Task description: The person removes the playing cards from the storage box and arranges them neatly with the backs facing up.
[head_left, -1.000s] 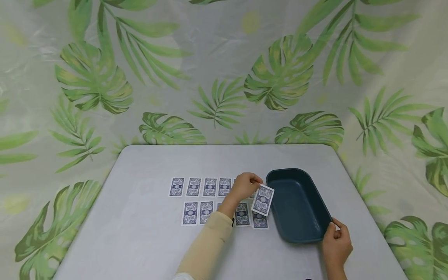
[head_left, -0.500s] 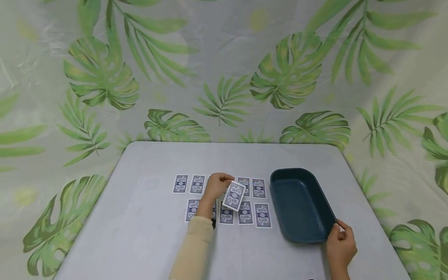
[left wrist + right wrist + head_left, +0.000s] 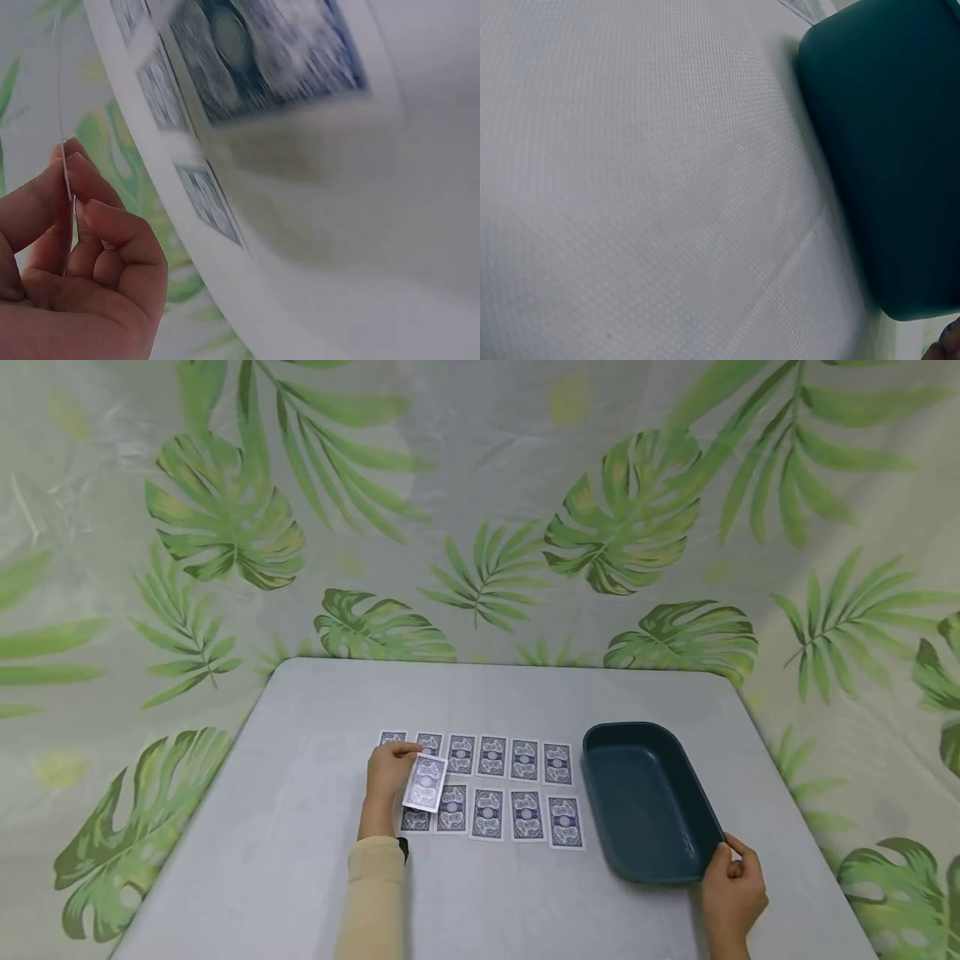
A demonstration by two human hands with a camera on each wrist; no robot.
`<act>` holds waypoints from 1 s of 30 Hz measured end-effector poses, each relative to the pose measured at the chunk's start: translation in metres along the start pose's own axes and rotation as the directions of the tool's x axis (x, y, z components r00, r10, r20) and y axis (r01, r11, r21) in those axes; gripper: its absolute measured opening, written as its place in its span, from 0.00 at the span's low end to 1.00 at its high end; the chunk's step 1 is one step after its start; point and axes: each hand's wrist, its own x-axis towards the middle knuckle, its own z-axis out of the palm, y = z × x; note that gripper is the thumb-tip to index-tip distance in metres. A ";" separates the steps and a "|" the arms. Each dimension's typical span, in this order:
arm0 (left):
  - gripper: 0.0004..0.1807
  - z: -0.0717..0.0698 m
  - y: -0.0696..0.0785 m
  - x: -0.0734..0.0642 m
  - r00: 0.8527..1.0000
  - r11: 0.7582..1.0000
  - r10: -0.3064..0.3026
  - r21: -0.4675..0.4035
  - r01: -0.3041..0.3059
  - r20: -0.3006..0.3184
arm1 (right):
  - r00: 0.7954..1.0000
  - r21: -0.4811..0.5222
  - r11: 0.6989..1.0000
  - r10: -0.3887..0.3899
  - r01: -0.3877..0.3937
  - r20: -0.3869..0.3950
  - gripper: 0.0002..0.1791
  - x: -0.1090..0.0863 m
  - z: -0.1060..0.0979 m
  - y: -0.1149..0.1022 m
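My left hand point(image 3: 390, 772) pinches a playing card point(image 3: 425, 782) by its upper left corner, blue patterned back showing. It hovers over the left end of two rows of face-down playing cards point(image 3: 487, 814), partly hiding the cards there. In the left wrist view, thumb and fingers point(image 3: 120, 240) pinch the thin card edge-on. At the right, my right hand point(image 3: 733, 889) grips the near right corner of a dark teal bin point(image 3: 637, 810) by its rim. The right wrist view shows the bin's outer wall point(image 3: 892, 165) and only a bit of that hand.
A white cloth covers the table point(image 3: 247, 843). Behind it hangs a curtain point(image 3: 480, 485) printed with green leaves. The bin stands just right of the card rows, and its inside floor shows no cards.
My left hand has carried the card leftward, from beside the bin to the left end of the rows. The right hand keeps its grip on the bin, and the head view has shifted slightly.
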 end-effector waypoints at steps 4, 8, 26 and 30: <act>0.10 -0.020 -0.013 0.000 0.996 0.996 -0.083 -0.027 0.082 -0.025 | 1.000 -0.006 1.000 0.003 -0.003 0.005 0.14 0.000 -0.001 -0.002; 0.11 -0.035 -0.026 -0.001 0.990 0.991 -0.130 -0.031 0.128 -0.051 | 1.000 -0.011 1.000 -0.002 0.002 0.015 0.14 0.001 -0.002 -0.004; 0.12 -0.051 -0.056 -0.007 0.980 0.984 -0.176 0.021 0.179 -0.094 | 1.000 -0.016 1.000 0.007 -0.007 0.011 0.14 0.000 -0.001 -0.003; 0.11 -0.049 -0.057 -0.008 0.979 0.983 -0.159 0.069 0.169 -0.125 | 1.000 -0.005 1.000 -0.002 0.002 0.008 0.14 0.000 0.000 -0.002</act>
